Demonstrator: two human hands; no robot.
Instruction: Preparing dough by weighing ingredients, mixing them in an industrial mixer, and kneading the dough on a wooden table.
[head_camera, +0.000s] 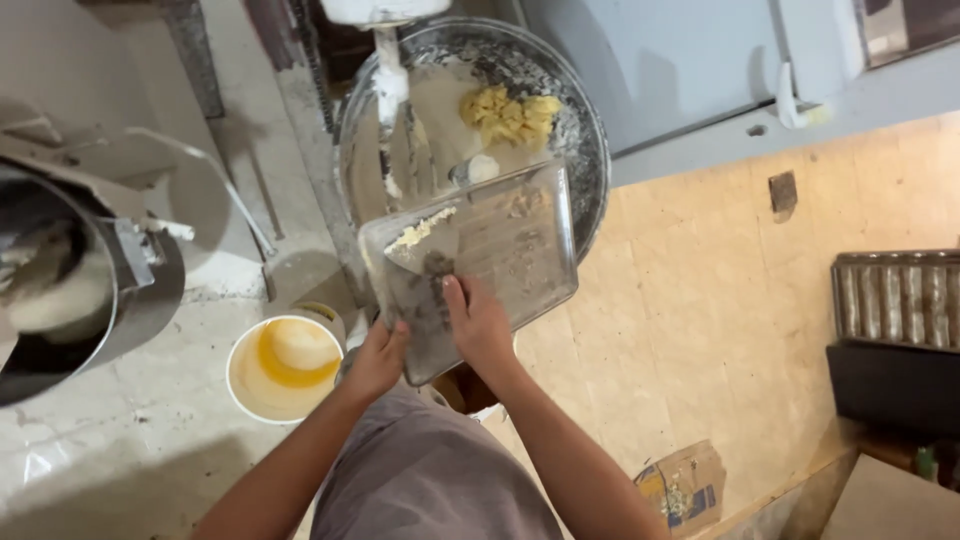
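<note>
At six o'clock, the left hand (377, 362) grips the near edge of a clear rectangular tray (520, 240), fingers closed on its rim. The right hand (478, 322) presses a flat scraper (425, 248) against the tray floor. At twelve o'clock the tray tilts over the mixing bowl (585, 130), where yellow chunks (510, 115) already lie; only crumbs remain on the tray. A white bucket (285, 368) stands at eight o'clock.

Tilted clear tray (500, 250), seemingly butter-smeared
</note>
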